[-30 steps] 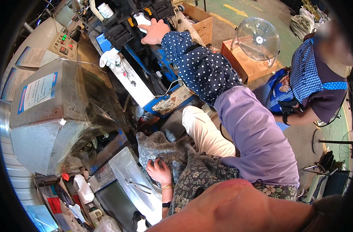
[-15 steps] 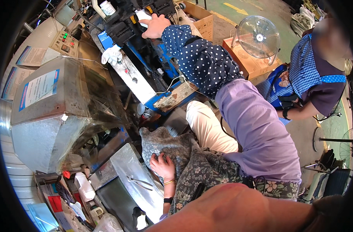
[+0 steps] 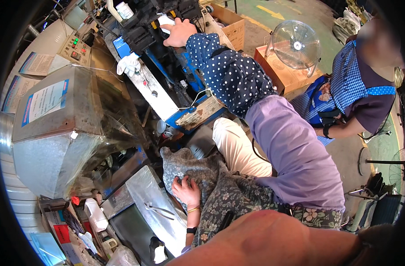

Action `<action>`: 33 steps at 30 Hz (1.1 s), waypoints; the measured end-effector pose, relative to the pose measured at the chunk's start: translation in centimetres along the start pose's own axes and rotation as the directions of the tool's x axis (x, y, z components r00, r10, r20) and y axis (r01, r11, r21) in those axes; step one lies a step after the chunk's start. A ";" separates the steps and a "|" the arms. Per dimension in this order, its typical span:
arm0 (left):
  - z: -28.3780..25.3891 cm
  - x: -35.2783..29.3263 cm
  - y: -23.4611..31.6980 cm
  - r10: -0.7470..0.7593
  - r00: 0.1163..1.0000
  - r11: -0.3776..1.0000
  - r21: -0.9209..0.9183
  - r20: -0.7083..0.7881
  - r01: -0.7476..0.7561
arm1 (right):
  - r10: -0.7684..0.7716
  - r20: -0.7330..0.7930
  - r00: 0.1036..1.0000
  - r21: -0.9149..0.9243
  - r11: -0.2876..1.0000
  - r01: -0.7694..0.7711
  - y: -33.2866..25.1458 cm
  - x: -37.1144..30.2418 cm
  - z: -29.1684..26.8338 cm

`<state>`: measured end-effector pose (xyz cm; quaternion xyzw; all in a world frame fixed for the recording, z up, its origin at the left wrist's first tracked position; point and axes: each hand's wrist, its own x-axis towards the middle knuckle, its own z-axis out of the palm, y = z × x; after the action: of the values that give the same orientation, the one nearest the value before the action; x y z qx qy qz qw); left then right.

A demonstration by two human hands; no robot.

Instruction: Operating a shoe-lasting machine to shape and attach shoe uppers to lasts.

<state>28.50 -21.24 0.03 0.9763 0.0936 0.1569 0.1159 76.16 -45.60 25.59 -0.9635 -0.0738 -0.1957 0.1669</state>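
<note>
My right hand [image 3: 181,32], in a dark polka-dot sleeve cover [image 3: 231,71], reaches far forward over a black machine [image 3: 144,33] with a blue frame. Its thumb and fingers lie around a smooth white object [image 3: 166,22], whose kind I cannot make out. The palm side is hidden. Lower down, my left hand [image 3: 187,191] rests on the grey floral apron [image 3: 224,195] over my lap, its fingers apart and slightly bent, holding nothing. Beside it, tweezer-like metal tongs [image 3: 160,210] lie on a shiny metal sheet [image 3: 142,188].
A white glove [image 3: 128,65] lies on the machine's pale ledge [image 3: 156,95]. On the left stands a metal hood [image 3: 56,119] near a control box [image 3: 76,50]. A fan [image 3: 297,45] sits on a cardboard box [image 3: 278,71]. Another person [image 3: 362,84] in a checked apron is at right.
My right hand and the white object have shifted very slightly down in the picture. My left hand stays on the apron.
</note>
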 end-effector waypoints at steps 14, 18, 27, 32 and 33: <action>2.3 1.2 1.3 0.122 0.990 0.992 -0.026 0.072 -0.120 | 0.110 0.028 0.994 -0.001 0.994 -0.110 -0.5 1.2 -4.1; 2.2 1.0 1.6 0.146 0.987 0.989 -0.039 0.067 -0.144 | 0.180 0.025 0.983 0.005 0.984 -0.180 -1.8 1.2 -3.2; -0.2 8.4 1.5 0.020 0.940 0.425 -0.854 0.341 0.301 | 0.109 0.037 0.993 0.039 0.993 -0.110 -2.2 0.6 -4.9; -9.2 11.5 5.1 0.474 0.827 -0.329 -0.810 0.303 0.485 | 0.064 0.040 0.997 -0.001 0.998 -0.064 -2.1 1.0 -4.4; -8.8 11.1 5.1 0.580 0.752 -0.240 -0.817 0.313 0.524 | 0.060 -0.032 0.998 -0.074 0.995 -0.063 -1.4 1.2 -3.0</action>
<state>36.71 -21.96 12.58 0.4612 -0.1434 -0.1862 0.8556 75.87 -45.22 29.09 -0.9679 -0.0342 -0.2073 0.1377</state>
